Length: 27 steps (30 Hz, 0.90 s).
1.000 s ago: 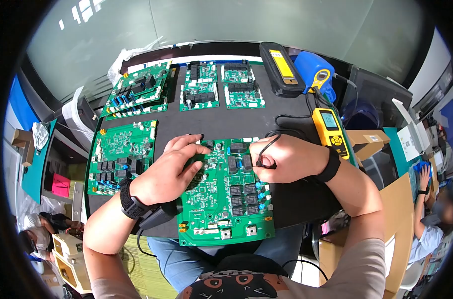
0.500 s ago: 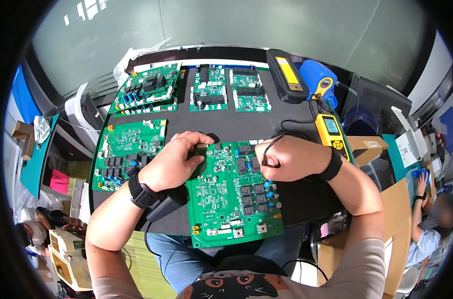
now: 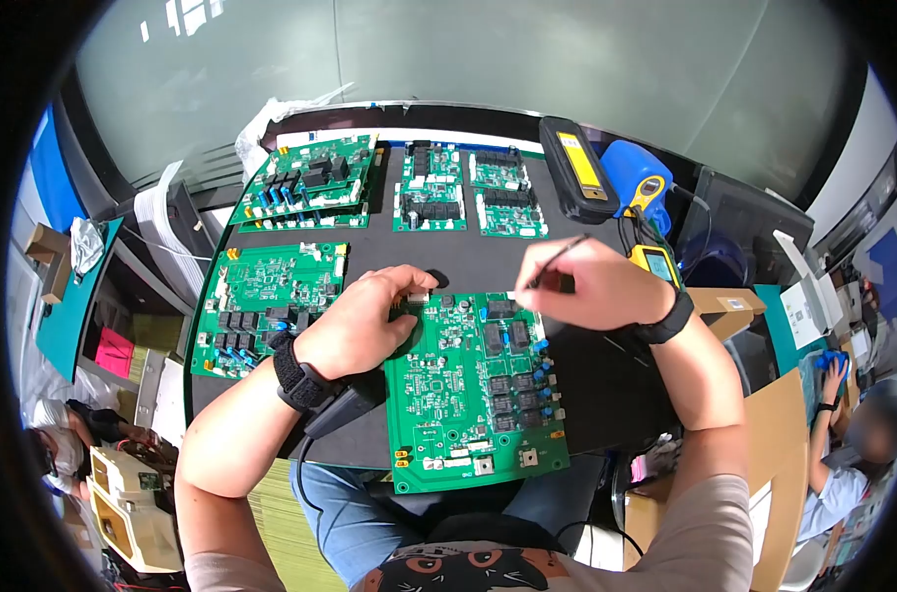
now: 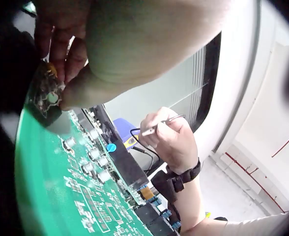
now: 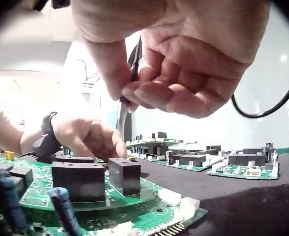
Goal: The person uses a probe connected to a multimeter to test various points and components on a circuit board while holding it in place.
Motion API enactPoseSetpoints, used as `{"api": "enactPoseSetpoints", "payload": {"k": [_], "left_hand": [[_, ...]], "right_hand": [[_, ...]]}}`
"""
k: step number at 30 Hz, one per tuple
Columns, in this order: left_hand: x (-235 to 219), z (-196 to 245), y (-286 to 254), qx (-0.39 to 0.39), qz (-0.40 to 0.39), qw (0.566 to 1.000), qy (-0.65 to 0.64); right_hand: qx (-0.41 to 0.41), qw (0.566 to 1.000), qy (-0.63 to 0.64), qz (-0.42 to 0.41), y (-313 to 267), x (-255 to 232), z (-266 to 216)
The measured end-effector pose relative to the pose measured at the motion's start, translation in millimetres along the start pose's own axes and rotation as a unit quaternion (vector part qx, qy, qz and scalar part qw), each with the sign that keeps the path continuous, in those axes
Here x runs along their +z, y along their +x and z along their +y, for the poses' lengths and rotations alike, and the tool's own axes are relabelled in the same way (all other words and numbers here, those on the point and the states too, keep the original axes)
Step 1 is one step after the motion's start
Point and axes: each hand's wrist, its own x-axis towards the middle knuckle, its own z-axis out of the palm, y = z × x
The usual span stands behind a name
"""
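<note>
A large green circuit board (image 3: 433, 409) with black relays and blue parts lies at the front of the table, its near edge over the person's lap. The left hand (image 3: 355, 326) grips its upper left corner; in the left wrist view the thumb and fingers (image 4: 74, 58) pinch the edge by a small part. Over the board's upper right corner, the right hand (image 3: 598, 288) is raised. Between its thumb and fingers it pinches a thin black cord (image 5: 135, 64), which slants upward. Below that hand, tall black relays (image 5: 78, 182) stand on the board.
Another large board (image 3: 271, 296) lies to the left, with stacked boards (image 3: 315, 178) behind it. Several small boards (image 3: 429, 202) sit at the back middle. At the back right are a black case (image 3: 572, 168), a blue device (image 3: 638, 173) and a yellow meter (image 3: 655, 261) with cables.
The right hand has lifted off the relays and drawn back to the right with the cord. The left hand keeps its hold on the board's corner. The whole head view has shifted slightly.
</note>
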Motion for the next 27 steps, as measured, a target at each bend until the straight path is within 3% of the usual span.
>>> {"api": "enactPoseSetpoints", "payload": {"k": [2, 5, 9, 14, 27], "left_hand": [[0.3, -0.3, 0.6, 0.003, 0.0, 1.0, 0.009], [-1.3, 1.0, 0.4, 0.002, -0.004, 1.0, 0.011], [-2.2, -6.9, 1.3, 0.013, 0.006, 1.0, -0.008], [-2.8, -5.6, 0.9, -0.002, 0.01, 1.0, 0.003], [-2.2, -7.0, 0.9, 0.014, 0.021, 0.999, 0.042]], "right_hand": [[-0.001, 0.998, 0.015, 0.063, 11.6, 2.6, -2.0], [0.059, 0.99, 0.107, 0.064, 32.7, 15.6, 2.0], [0.042, 0.99, 0.13, 0.026, 53.9, 22.3, 0.5], [-0.036, 0.996, 0.079, 0.032, 56.6, 30.8, 16.9], [-0.032, 0.997, 0.052, 0.041, 56.4, 37.4, 13.9]]}}
